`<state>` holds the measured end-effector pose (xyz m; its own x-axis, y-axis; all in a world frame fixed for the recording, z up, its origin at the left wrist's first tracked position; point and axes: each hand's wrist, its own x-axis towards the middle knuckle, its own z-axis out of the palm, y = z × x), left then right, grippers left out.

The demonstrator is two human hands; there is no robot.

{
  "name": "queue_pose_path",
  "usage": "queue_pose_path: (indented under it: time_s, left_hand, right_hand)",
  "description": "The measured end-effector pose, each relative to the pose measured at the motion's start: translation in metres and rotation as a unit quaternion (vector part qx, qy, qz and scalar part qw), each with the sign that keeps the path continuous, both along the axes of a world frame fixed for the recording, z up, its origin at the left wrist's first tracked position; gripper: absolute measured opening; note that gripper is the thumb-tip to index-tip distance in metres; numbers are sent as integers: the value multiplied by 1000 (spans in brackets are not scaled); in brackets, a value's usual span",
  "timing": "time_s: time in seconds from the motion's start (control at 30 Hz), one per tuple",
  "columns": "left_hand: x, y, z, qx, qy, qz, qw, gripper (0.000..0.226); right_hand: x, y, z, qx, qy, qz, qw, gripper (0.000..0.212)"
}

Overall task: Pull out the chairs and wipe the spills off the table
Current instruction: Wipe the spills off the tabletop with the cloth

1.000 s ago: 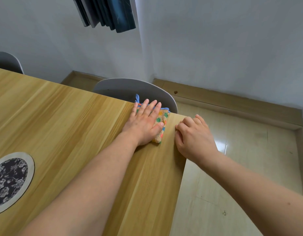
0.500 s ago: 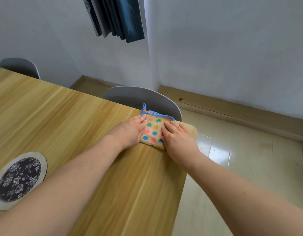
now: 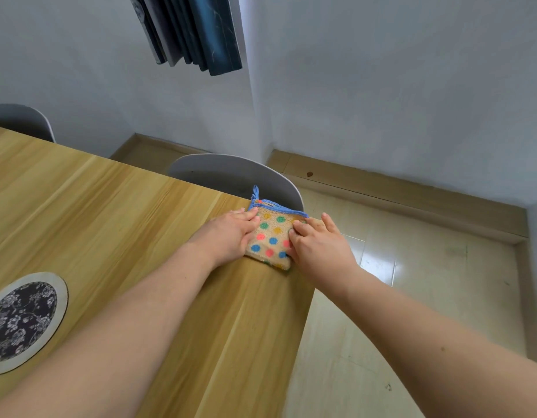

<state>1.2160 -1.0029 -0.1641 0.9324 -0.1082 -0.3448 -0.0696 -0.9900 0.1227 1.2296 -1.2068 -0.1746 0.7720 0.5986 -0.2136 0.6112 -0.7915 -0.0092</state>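
A folded tan cloth (image 3: 271, 236) with coloured dots and a blue trim lies flat at the far right corner of the wooden table (image 3: 116, 224). My left hand (image 3: 231, 233) rests against the cloth's left edge, fingers curled on it. My right hand (image 3: 320, 245) presses on its right edge at the table's corner. A grey chair (image 3: 231, 173) stands tucked in just behind the cloth. A second grey chair (image 3: 20, 119) shows at the far left. No spill is visible on the wood.
A round placemat (image 3: 23, 321) with a dark floral centre lies on the table at the left. Pale tiled floor (image 3: 412, 297) runs along the table's right side to a wooden skirting. Dark panels (image 3: 195, 31) hang on the wall above.
My left hand slid off the top of the cloth to its left edge, baring the dotted face. My right hand moved from the table edge onto the cloth's right side.
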Motion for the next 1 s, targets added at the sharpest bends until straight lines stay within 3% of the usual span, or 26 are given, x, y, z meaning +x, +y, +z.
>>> queue_pose_path:
  time_s: [0.1, 0.2, 0.27, 0.33, 0.47, 1.0]
  left_hand:
    - [-12, 0, 0, -9, -33, 54, 998, 55]
    - [-31, 17, -13, 0, -40, 195, 980, 61]
    - [-40, 24, -26, 9, -28, 246, 969, 63]
    - [-45, 25, -38, 21, -49, 258, 965, 63]
    - [-46, 28, -50, 32, -93, 264, 960, 64]
    - [-43, 27, -54, 37, -100, 261, 959, 64]
  right_hand:
    - [2, -1, 11, -1, -28, -2, 1000, 36]
    - [11, 10, 18, 34, -74, 6, 997, 27]
    - [18, 21, 14, 69, -84, 13, 994, 33]
    - [23, 35, 8, 80, -65, 32, 994, 48]
    - [23, 53, -18, 85, -14, 18, 996, 57]
    - [22, 12, -37, 86, 5, -12, 996, 67]
